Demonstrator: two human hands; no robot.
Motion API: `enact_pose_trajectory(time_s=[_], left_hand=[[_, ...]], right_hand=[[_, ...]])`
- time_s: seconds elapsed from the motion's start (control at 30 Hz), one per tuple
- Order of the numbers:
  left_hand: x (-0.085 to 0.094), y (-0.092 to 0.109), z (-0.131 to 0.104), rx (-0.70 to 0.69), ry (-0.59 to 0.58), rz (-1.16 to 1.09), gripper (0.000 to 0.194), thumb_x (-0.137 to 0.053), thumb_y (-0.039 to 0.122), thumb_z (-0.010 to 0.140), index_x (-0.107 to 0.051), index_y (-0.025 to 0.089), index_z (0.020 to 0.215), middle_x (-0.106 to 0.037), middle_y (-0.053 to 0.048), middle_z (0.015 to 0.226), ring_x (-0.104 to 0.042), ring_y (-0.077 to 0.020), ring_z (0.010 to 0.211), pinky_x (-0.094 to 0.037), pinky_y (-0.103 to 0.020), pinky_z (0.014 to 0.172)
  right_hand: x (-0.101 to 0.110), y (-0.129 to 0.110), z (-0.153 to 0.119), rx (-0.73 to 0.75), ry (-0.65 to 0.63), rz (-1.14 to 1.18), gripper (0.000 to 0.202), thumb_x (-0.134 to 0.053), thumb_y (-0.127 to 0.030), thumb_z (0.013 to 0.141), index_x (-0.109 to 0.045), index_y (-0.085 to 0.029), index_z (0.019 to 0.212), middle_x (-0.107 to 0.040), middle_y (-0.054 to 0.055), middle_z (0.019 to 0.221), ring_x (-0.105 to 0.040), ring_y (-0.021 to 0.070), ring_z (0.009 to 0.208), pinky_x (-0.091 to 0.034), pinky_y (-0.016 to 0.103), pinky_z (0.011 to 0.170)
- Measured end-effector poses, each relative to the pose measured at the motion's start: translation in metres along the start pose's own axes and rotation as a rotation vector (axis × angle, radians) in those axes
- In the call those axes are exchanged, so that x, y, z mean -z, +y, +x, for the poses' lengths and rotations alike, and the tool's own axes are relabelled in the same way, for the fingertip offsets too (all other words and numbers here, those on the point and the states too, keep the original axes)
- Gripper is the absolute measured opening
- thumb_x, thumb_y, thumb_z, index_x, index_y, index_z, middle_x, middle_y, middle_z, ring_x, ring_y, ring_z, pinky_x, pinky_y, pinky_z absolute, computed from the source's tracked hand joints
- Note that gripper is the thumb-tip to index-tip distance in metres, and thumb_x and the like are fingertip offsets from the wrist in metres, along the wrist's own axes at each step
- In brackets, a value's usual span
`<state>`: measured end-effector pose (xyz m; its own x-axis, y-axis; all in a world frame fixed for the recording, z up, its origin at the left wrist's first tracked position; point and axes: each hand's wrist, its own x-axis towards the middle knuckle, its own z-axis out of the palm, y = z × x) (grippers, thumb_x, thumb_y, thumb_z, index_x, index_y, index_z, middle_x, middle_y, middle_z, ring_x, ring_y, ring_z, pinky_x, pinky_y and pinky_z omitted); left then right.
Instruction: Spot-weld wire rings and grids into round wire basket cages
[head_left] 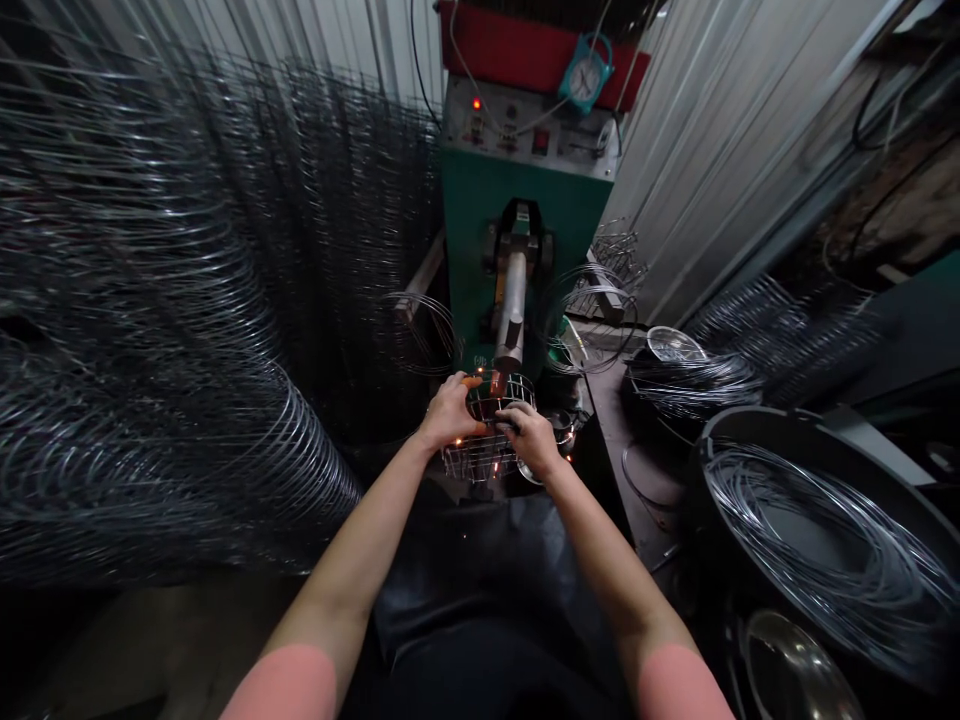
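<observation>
A round wire basket (480, 458) sits under the copper tip (497, 383) of a green welding machine (570, 200), with orange sparks around it. My left hand (450, 412) grips the basket's left side, its fingertips covered in orange. On the right side, my right hand (529, 438) is closed at the basket's rim, with something dark at its fingertips. The machine's grey cylindrical arm (513, 300) points down between and just beyond both hands.
Tall stacks of wire rings (150, 300) fill the left. At the right stand a black tub (709, 440) with wire hoops (787, 520) inside and another wire bundle (705, 385). A teal clock (585, 78) hangs on the machine. Loose hoops hang beside it.
</observation>
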<state>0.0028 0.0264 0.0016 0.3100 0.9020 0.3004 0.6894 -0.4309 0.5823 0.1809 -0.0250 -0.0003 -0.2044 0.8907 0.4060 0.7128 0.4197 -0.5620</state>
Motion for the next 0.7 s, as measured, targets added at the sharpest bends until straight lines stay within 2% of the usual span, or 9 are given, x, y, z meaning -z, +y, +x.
enact_pose_trajectory(time_s=[0.07, 0.13, 0.23, 0.4, 0.5, 0.7], left_hand=[[-0.002, 0.002, -0.005, -0.013, 0.011, 0.009, 0.087, -0.085, 0.037, 0.044, -0.052, 0.019, 0.121, -0.045, -0.012, 0.132, -0.041, -0.032, 0.126, -0.036, -0.043, 0.105], [-0.003, 0.002, -0.007, -0.005, 0.005, 0.013, 0.088, -0.086, 0.036, 0.044, -0.051, 0.018, 0.122, -0.043, -0.013, 0.135, -0.037, -0.033, 0.129, -0.032, -0.045, 0.107], [-0.003, -0.001, -0.002, 0.08, 0.007, -0.007, 0.089, -0.087, 0.037, 0.043, -0.051, 0.017, 0.122, -0.039, -0.014, 0.138, -0.035, -0.0326, 0.13, -0.032, -0.043, 0.108], [-0.002, -0.006, 0.012, 0.163, 0.057, -0.027, 0.089, -0.087, 0.039, 0.042, -0.051, 0.019, 0.121, -0.041, -0.012, 0.136, -0.037, -0.0296, 0.129, -0.034, -0.039, 0.107], [0.0, -0.004, 0.016, 0.161, 0.096, 0.004, 0.086, -0.087, 0.039, 0.042, -0.052, 0.02, 0.118, -0.047, -0.009, 0.127, -0.043, -0.0292, 0.123, -0.037, -0.038, 0.103], [-0.001, -0.001, 0.019, 0.191, 0.134, 0.078, 0.084, -0.086, 0.041, 0.043, -0.052, 0.017, 0.116, -0.051, -0.009, 0.117, -0.047, -0.0291, 0.116, -0.04, -0.038, 0.098]], right_hand=[[-0.002, -0.002, -0.02, -0.014, 0.096, 0.074, 0.027, -0.063, -0.021, 0.082, -0.064, -0.022, 0.109, -0.064, 0.007, 0.107, -0.062, 0.0179, 0.096, -0.049, 0.027, 0.083], [-0.006, 0.0, -0.046, -0.042, 0.136, 0.162, 0.025, -0.06, -0.025, 0.084, -0.065, -0.021, 0.108, -0.065, 0.007, 0.102, -0.062, 0.0186, 0.094, -0.05, 0.029, 0.083], [-0.016, 0.014, -0.094, -0.136, 0.076, 0.225, 0.017, -0.057, -0.027, 0.085, -0.068, -0.02, 0.095, -0.068, 0.007, 0.09, -0.065, 0.0193, 0.085, -0.051, 0.03, 0.077], [-0.033, 0.045, -0.163, -0.309, -0.006, 0.212, 0.019, -0.053, -0.029, 0.083, -0.069, -0.019, 0.085, -0.07, 0.008, 0.084, -0.066, 0.0212, 0.08, -0.052, 0.031, 0.072], [-0.039, 0.053, -0.18, -0.311, 0.02, 0.21, 0.019, -0.051, -0.029, 0.084, -0.068, -0.019, 0.084, -0.07, 0.008, 0.081, -0.066, 0.0211, 0.077, -0.052, 0.031, 0.07], [-0.043, 0.053, -0.18, -0.282, 0.047, 0.196, 0.018, -0.051, -0.027, 0.084, -0.067, -0.019, 0.083, -0.069, 0.007, 0.08, -0.065, 0.0199, 0.076, -0.051, 0.03, 0.069]])
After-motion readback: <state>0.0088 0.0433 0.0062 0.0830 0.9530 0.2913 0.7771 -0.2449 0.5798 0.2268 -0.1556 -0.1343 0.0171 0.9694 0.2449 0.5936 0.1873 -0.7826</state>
